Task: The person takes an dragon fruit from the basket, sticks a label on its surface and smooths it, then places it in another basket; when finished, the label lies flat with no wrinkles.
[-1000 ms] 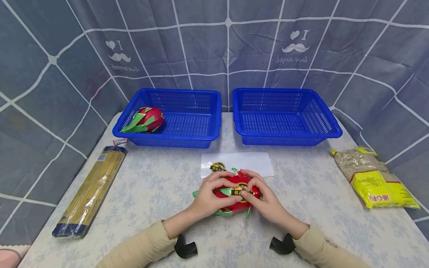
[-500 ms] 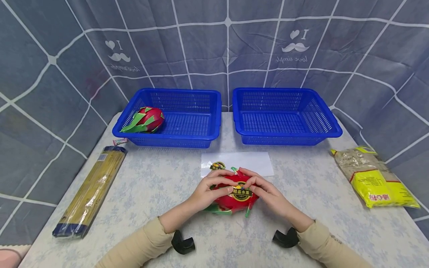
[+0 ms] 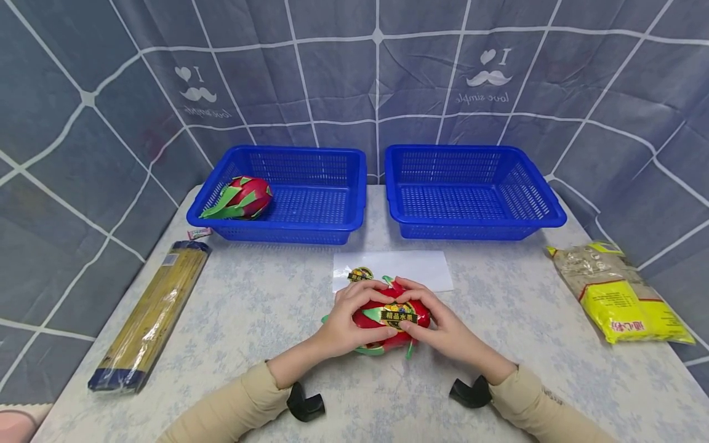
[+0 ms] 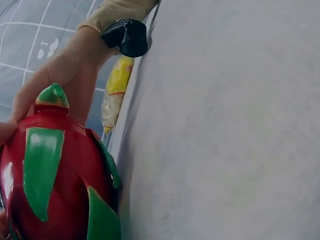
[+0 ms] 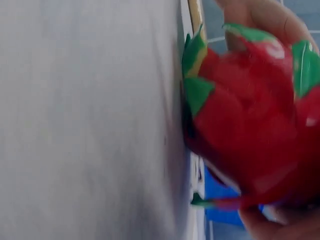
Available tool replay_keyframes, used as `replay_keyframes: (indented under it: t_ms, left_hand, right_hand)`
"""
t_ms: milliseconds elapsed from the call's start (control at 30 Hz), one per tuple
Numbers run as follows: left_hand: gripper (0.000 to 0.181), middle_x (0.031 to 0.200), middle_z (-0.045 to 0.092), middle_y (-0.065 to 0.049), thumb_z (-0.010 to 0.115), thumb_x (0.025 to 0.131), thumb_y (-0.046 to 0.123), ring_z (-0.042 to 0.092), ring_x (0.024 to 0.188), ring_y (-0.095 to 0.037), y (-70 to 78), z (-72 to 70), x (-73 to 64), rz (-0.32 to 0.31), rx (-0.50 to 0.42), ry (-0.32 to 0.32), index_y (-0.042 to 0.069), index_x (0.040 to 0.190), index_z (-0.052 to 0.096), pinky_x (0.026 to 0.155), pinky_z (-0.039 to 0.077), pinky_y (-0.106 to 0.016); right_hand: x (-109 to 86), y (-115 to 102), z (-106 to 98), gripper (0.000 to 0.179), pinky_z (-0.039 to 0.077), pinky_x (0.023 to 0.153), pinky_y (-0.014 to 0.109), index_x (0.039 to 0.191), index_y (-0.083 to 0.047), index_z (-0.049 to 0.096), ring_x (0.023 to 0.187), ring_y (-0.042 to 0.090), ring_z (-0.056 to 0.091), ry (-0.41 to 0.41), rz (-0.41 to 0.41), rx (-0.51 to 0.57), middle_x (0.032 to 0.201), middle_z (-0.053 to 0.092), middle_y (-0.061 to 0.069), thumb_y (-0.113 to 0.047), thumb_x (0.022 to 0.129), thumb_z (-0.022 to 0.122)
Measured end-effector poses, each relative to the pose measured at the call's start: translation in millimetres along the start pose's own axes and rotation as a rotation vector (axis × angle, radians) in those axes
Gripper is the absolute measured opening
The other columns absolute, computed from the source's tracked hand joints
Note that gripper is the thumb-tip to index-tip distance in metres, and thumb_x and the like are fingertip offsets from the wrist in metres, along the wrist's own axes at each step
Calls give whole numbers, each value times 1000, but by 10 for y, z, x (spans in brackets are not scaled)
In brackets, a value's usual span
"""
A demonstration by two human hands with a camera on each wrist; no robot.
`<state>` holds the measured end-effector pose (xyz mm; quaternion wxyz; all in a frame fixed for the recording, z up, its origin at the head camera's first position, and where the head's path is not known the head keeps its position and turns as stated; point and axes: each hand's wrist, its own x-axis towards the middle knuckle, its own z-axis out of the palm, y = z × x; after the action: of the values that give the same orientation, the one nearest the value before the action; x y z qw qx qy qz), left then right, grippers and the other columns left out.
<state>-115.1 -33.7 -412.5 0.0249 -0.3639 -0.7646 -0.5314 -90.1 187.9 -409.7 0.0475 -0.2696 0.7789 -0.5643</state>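
A red dragon fruit with green scales (image 3: 394, 343) lies on the table before me, between both hands. On its upper side is a round black-and-gold sticker (image 3: 400, 315) with pale lettering. My left hand (image 3: 346, 320) grips the fruit's left end, its thumb below the sticker. From the other side my right hand (image 3: 445, 326) holds the fruit, fingers curved over the top and thumb on the sticker's lower edge. The left wrist view shows the fruit's glossy skin (image 4: 70, 175) and green tip. Red skin (image 5: 245, 125) also fills much of the right wrist view.
Behind the fruit lies a white paper strip (image 3: 410, 271) with another sticker (image 3: 360, 274). Two blue baskets stand at the back; the left one (image 3: 288, 235) contains another dragon fruit (image 3: 252, 197). Packaged noodle sticks (image 3: 149, 320) lie left, a yellow-labelled bag (image 3: 620, 301) right.
Half a second ago the fingers were spread wider, showing more of the sticker. Both hands have since come closer together around the fruit, with the right thumb back on the sticker.
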Motion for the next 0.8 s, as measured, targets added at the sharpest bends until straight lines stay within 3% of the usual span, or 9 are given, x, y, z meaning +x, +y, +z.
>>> replay_keyframes:
  t_ms: [100,267,367,500,667,800]
  left_hand:
    - [35,128,52,-1,77,77,18,40,123,-19,-4,-7,-5,12,-27,3,18,110,65,100,17,-56]
    - [25,125,55,-10,68,82,6,41,122,-27,40,-17,12,-24,-82,14,7,107,69,101,17,-58]
    - [23,124,55,-11,65,84,4,41,122,-27,103,-47,24,-63,-110,5,4,106,69,102,17,-59]
    - [24,126,54,-4,58,88,8,40,124,-21,39,-78,29,-64,-113,-29,8,110,68,103,16,-58]
    - [25,127,54,-6,62,86,7,39,124,-24,-35,-63,20,-36,-98,-27,11,110,64,103,15,-55]
    - [21,126,54,-15,68,81,0,39,124,-33,-32,-45,9,-17,-102,-17,6,101,65,102,16,-59]
  right_hand:
    - [4,-1,-39,34,36,102,40,120,-19,54,137,27,27,-16,-37,-47,150,30,4,-7,89,64]
    - [8,34,-138,37,42,97,33,123,-12,58,136,26,31,-66,-96,-57,149,32,9,-2,88,64]
    - [6,58,-209,40,38,100,31,128,-10,57,138,22,26,-133,-92,-10,151,28,10,0,89,60]
    - [9,75,-252,41,28,107,28,133,-5,52,140,20,19,-195,-96,86,153,22,12,4,93,51]
    - [13,69,-211,46,29,106,27,136,-6,46,139,20,23,-145,-96,63,152,26,11,3,92,53]
    - [0,73,-182,45,38,100,30,130,-8,53,137,18,29,-95,-114,-9,150,31,12,2,88,62]
